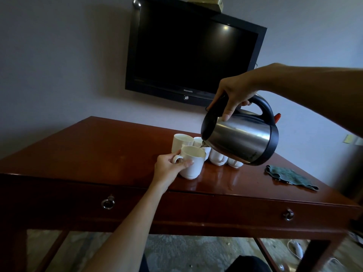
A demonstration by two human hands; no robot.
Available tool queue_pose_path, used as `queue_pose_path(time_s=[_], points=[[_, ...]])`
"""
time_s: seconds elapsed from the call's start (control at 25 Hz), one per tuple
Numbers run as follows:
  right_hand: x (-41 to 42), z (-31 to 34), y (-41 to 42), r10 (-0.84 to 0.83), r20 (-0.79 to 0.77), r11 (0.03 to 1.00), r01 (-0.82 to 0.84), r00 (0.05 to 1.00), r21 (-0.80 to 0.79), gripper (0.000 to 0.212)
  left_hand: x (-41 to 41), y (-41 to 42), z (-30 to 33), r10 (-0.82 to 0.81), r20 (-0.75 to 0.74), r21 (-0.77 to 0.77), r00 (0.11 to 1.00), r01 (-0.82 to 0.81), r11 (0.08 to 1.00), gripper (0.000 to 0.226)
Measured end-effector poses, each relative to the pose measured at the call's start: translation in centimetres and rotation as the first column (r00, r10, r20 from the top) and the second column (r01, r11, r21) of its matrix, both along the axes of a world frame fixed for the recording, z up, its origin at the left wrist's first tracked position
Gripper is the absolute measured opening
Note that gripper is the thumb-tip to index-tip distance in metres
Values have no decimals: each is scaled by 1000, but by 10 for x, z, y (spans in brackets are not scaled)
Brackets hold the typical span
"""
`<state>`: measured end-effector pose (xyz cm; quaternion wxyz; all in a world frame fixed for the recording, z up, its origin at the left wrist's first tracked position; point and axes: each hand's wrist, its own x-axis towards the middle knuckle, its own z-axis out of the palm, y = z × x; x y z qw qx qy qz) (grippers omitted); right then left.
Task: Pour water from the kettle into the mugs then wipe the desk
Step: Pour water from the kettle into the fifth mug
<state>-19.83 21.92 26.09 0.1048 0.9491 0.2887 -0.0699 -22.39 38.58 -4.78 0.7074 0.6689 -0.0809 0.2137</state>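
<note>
Over the red-brown counter (102,146), head view: right hand (234,95) clamped round the black handle of the steel kettle (241,138), thumb down on the body, kettle tipped spout-down to the left. Spout just above the rim of the front mug (191,163), thin stream going in. Left hand (170,165) wrapped on that mug at its handle, mug standing on the counter. Behind it, an upright mug (181,143); beside and partly under the kettle, more white mugs (218,158) clustered together, some upended. Green cloth (288,176) crumpled near the right edge. Dark television (192,54) on the wall above.
</note>
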Motion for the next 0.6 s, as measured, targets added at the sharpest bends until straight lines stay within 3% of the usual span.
queue_pose_path(time_s=[0.24, 0.44, 0.6], points=[[1, 0, -1, 5, -3, 1000, -5, 1000, 0, 63, 3, 1, -3, 2, -15, -19, 1000, -2, 1000, 59], [0, -2, 0, 7, -27, 1000, -7, 1000, 9, 78, 4, 1, -4, -6, -10, -17, 1000, 5, 1000, 56], [0, -2, -1, 4, -17, 1000, -3, 1000, 17, 67, 4, 2, -4, -18, 3, -23, 1000, 18, 1000, 56]])
